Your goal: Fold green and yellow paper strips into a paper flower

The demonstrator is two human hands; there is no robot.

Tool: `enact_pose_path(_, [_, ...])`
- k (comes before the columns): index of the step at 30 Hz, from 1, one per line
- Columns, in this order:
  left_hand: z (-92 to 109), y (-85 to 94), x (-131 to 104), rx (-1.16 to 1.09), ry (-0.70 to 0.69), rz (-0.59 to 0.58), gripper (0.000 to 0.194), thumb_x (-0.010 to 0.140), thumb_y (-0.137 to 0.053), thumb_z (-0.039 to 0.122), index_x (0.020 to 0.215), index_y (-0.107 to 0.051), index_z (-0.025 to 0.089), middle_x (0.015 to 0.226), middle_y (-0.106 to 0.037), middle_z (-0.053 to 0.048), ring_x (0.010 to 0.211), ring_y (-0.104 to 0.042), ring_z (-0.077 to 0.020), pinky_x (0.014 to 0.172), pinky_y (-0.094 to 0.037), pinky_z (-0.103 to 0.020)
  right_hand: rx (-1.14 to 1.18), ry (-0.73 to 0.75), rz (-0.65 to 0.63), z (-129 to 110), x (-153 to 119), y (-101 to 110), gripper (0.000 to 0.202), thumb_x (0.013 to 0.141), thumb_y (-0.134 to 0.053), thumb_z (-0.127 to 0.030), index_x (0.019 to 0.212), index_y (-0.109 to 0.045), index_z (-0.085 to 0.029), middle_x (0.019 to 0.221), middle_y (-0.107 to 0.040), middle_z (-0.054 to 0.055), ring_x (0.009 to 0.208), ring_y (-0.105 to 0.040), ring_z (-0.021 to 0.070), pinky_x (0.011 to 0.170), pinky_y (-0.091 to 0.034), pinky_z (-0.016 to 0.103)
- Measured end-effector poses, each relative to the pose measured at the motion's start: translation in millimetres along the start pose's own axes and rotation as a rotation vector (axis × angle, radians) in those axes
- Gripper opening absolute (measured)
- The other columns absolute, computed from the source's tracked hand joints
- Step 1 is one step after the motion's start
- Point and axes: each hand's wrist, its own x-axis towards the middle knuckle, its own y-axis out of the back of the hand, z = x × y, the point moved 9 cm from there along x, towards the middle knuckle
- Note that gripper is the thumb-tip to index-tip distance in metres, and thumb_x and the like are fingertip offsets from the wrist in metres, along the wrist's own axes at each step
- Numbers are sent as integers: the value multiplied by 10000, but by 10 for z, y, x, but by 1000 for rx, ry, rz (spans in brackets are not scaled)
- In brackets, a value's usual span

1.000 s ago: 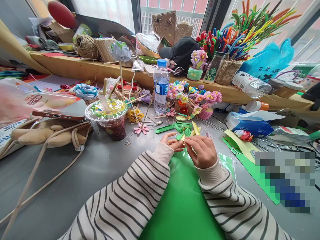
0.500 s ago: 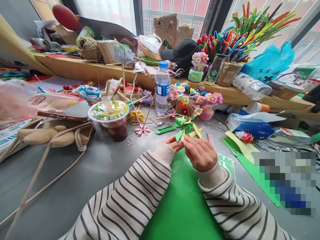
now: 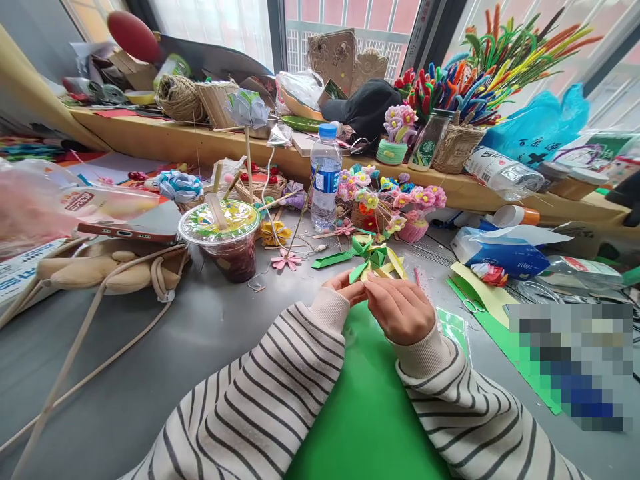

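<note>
A folded paper piece in green and pale yellow, with several pointed strips, is held at its near edge. My left hand pinches it from the left, fingers pressed together. From the right, my right hand closes on the same edge, and the fingertips of both hands meet there. What lies between the fingertips is mostly hidden. Below the hands a green sheet runs toward me. To the left stands a pink paper flower on a thin stick.
A lidded drink cup and a phone are at left, a water bottle behind the hands. Crocheted flowers stand behind; scissors, green paper and a blue tissue pack lie at right.
My fingertips have shifted slightly at the near edge of the paper piece, and the right fingers sit a little closer over it. The rest is nearly unchanged.
</note>
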Motion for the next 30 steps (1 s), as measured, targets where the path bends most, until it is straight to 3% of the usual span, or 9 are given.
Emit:
enact_pose_path(5, [14,36,-11,11,-26,56,342,397,-742,130,704,-591,118,630,-626,20,591,-581,-78,598,-469,-186,9,6,0,-4,-3,-9,214,661,-582,-119,875,-585,-117,842,-662,57,759,-603,145,706,-467,266])
enact_pose_path(13, [16,-6,7,28,-21,56,501,232,-773,249,643,-520,112,505,-586,48,468,-555,-73,501,-463,-189,44,-66,10,79,36,14,226,670,-562,-83,894,-587,-98,840,-654,102,800,-594,174,721,-476,291])
enact_pose_path(23, [17,15,-13,49,-74,15,489,308,-771,271,706,-533,116,586,-607,11,554,-574,-108,644,-475,-280,82,12,-10,38,3,32,258,696,-560,-112,953,-571,-119,913,-646,82,872,-585,171,759,-463,283])
enact_pose_path(30, [20,6,-21,101,-61,10,475,316,-763,295,684,-521,117,570,-600,16,534,-565,-99,652,-470,-287,116,-44,-13,93,11,17,240,699,-558,-110,934,-577,-154,860,-663,45,823,-598,139,742,-465,253])
